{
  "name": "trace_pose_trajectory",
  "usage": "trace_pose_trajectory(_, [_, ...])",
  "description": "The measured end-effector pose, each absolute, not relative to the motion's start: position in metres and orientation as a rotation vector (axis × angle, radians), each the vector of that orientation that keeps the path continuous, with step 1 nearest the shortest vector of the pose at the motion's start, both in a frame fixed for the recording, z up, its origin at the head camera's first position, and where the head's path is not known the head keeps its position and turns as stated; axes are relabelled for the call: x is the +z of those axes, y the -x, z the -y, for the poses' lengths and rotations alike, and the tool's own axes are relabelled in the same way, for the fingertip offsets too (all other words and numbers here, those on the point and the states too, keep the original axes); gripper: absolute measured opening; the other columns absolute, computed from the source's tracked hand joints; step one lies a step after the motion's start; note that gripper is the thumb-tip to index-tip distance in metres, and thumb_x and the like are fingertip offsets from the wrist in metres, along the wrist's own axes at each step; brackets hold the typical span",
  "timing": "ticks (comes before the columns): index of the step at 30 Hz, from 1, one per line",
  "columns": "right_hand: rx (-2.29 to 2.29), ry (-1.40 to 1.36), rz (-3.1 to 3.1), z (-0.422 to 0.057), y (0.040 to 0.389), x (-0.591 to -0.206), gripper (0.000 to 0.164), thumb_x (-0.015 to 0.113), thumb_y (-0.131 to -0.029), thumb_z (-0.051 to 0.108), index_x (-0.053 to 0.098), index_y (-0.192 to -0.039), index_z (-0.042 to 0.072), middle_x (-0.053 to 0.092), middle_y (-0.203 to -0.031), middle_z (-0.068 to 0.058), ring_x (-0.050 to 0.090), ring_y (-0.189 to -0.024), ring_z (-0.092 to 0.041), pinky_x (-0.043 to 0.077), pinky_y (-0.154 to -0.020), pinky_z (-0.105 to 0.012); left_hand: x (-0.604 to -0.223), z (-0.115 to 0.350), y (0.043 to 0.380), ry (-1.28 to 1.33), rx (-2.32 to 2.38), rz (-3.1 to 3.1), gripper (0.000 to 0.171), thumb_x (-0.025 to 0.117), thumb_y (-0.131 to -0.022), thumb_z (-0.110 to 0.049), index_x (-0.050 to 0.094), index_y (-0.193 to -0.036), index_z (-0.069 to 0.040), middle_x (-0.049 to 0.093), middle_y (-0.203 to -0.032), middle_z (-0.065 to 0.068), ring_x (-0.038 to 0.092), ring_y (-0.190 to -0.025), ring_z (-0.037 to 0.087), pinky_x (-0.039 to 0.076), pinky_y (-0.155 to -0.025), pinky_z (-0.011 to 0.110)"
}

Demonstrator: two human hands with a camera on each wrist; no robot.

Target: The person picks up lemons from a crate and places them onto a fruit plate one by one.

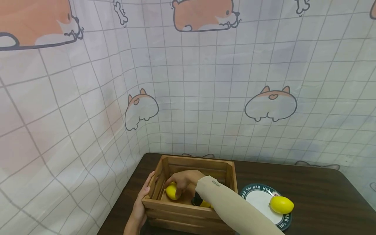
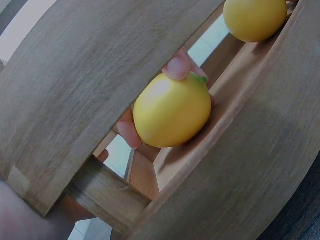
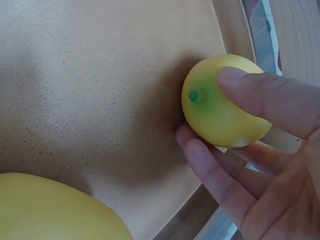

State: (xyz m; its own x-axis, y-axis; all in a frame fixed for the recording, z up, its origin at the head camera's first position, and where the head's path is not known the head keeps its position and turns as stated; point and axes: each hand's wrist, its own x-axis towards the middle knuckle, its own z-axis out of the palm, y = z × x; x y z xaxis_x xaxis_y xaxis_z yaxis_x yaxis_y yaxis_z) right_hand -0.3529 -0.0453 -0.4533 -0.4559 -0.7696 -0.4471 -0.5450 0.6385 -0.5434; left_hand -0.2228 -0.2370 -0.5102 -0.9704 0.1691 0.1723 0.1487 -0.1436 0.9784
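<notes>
Thumb and fingers of the right hand (image 1: 183,182) grip 1 yellow lemon (image 1: 171,192) inside the wooden crate (image 1: 188,205), near its left end; the thumb lies on top, beside the green tip. Whether that lemon touches the crate floor, I cannot tell. Apart from it, the left hand (image 1: 141,200) holds the crate's left end, fingertips at the upper edge. Through the gap between slats, the left wrist view shows the gripped lemon and at least 1 other lemon (image 2: 255,17) lying farther along the crate. A beige sleeve (image 1: 232,205) crosses the crate's front edge. Just right of the crate stands a white plate (image 1: 258,199) with a lettered dark green rim; 1 lemon (image 1: 281,205) lies on its right side. All this sits on a dark wood counter (image 1: 317,189), backed by grid-patterned cloth (image 1: 199,81) with cartoon dogs.
</notes>
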Motion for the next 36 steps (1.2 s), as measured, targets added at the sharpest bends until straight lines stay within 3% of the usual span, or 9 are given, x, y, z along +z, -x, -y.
trace_pose_trajectory(5, [-0.432, 1.027, -2.193, 0.044, 0.356, -0.456, 0.063, 0.076, -0.088, 0.005, 0.059, -0.145, 0.029, 0.054, -0.142, -0.002, 0.051, -0.106, -0.012, 0.058, -0.082, -0.028, -0.510, 0.237, 0.222, -0.387, 2.331, -2.051, 0.058, 0.023, -0.109, -0.038, 0.013, -0.165, -0.031, -0.006, -0.173, 0.008, -0.004, -0.157, 0.045, -0.001, -0.114, 0.081])
trace_pose_trajectory(13, [-0.542, 1.063, -2.164, 0.038, 0.362, -0.449, 0.067, 0.074, -0.085, 0.003, 0.057, -0.146, 0.026, 0.055, -0.120, 0.004, 0.055, -0.087, -0.010, 0.054, -0.075, -0.028, -0.509, 0.237, 0.222, -0.388, 2.330, -2.056, 0.060, 0.024, -0.109, -0.039, 0.010, -0.166, -0.027, -0.004, -0.173, 0.008, -0.002, -0.157, 0.044, 0.002, -0.115, 0.079])
trace_pose_trajectory(22, [-0.642, 1.037, -2.174, 0.033, 0.362, -0.441, 0.070, 0.074, -0.081, 0.004, 0.058, -0.145, 0.029, 0.056, -0.125, 0.005, 0.053, -0.097, -0.013, 0.052, -0.079, -0.028, -0.510, 0.237, 0.222, -0.394, 2.327, -2.053, 0.058, 0.023, -0.109, -0.039, 0.012, -0.165, -0.029, -0.003, -0.173, 0.007, 0.001, -0.157, 0.044, 0.006, -0.116, 0.078])
trace_pose_trajectory(31, [-0.809, 1.014, -2.082, 0.029, 0.365, -0.437, 0.071, 0.072, -0.080, 0.002, 0.058, -0.146, 0.025, 0.056, -0.124, 0.004, 0.054, -0.095, -0.016, 0.053, -0.090, -0.046, -0.511, 0.238, 0.222, -0.385, 2.335, -2.049, 0.058, 0.024, -0.109, -0.039, 0.014, -0.165, -0.030, -0.001, -0.173, 0.008, 0.005, -0.156, 0.041, 0.008, -0.118, 0.075])
trace_pose_trajectory(36, [-0.848, 1.041, -2.032, 0.028, 0.366, -0.433, 0.070, 0.072, -0.081, 0.001, 0.057, -0.147, 0.021, 0.059, -0.122, 0.003, 0.054, -0.096, -0.015, 0.054, -0.089, -0.043, -0.512, 0.238, 0.223, -0.378, 2.347, -2.042, 0.058, 0.024, -0.109, -0.038, 0.015, -0.165, -0.029, -0.002, -0.174, 0.006, 0.002, -0.156, 0.040, 0.005, -0.118, 0.074])
